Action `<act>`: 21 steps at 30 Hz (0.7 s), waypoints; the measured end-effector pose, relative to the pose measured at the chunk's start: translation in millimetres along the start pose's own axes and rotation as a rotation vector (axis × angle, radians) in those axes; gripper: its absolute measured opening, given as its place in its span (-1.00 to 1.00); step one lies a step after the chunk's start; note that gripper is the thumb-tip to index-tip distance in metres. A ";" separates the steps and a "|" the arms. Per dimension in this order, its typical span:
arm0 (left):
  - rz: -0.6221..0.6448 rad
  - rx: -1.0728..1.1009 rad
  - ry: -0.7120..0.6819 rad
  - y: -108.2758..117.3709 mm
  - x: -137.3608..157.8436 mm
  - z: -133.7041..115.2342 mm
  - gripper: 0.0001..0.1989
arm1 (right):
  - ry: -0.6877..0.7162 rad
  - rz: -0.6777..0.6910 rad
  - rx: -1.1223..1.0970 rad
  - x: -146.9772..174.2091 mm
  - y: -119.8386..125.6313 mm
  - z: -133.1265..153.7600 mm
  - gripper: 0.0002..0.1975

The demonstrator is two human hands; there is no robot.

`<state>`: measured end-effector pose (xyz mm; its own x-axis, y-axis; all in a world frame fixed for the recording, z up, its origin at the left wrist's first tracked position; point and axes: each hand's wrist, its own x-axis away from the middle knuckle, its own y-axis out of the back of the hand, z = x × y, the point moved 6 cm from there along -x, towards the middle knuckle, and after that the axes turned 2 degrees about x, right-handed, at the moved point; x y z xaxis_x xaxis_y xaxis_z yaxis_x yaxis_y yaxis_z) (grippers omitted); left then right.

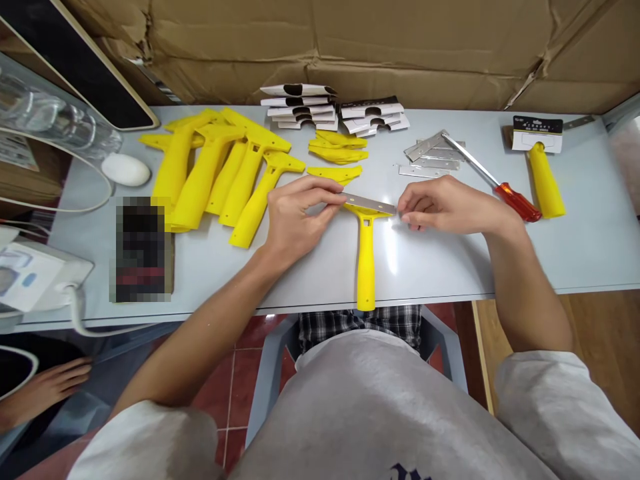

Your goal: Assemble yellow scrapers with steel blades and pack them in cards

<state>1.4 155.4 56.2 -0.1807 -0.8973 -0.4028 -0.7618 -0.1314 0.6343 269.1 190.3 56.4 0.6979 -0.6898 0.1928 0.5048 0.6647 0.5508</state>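
Here the left hand [295, 217] pinches one end of a thin metal blade [367, 203] between thumb and fingertips, while the right hand [440, 205] closes its fingertips on the other end. The blade lies across the head of a yellow scraper [366, 257], whose handle runs back to the near edge of the table [575, 247] and slightly overhangs it. Whether the blade is fully seated in the head cannot be told; it looks laid in place, with no cover piece over it, so this scraper appears about midway in its assembly.

Just beyond the hands, toward the middle of the table, lie several small yellow cover pieces [337, 150], loose and unfitted. To the right of them sits a little heap of spare blades [427, 157] with a red-handled screwdriver [493, 179] resting across it, untouched. Toward the far edge stand two stacks of printed cards [333, 110].

At the far right corner lies one finished scraper [543, 170] with a card over its head, seemingly the only one done. Toward the left side a pile of bare yellow handles [220, 170] waits, so most of the work seems left. A white mouse [126, 170] lies near the left edge, and another person's hand [50, 383] shows below the table at the lower left.
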 end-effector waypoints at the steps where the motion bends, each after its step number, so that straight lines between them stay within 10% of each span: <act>1: 0.002 -0.008 0.010 -0.4 0.2 0.6 -0.85 | 0.001 -0.007 -0.010 -0.6 0.8 -2.0 -0.50; 10: -0.016 -0.020 -0.019 -3.2 4.0 2.6 -0.82 | 0.033 -0.294 0.073 -5.0 9.8 5.0 -0.56; 21: -0.066 -0.003 -0.051 -3.4 6.5 1.3 -0.84 | 0.040 -0.280 0.002 -12.3 -15.3 17.6 -0.49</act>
<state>2.0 150.5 50.6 -0.1619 -0.8640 -0.4768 -0.7712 -0.1907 0.6074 243.8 183.6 59.9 0.5510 -0.8345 0.0012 0.6795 0.4495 0.5799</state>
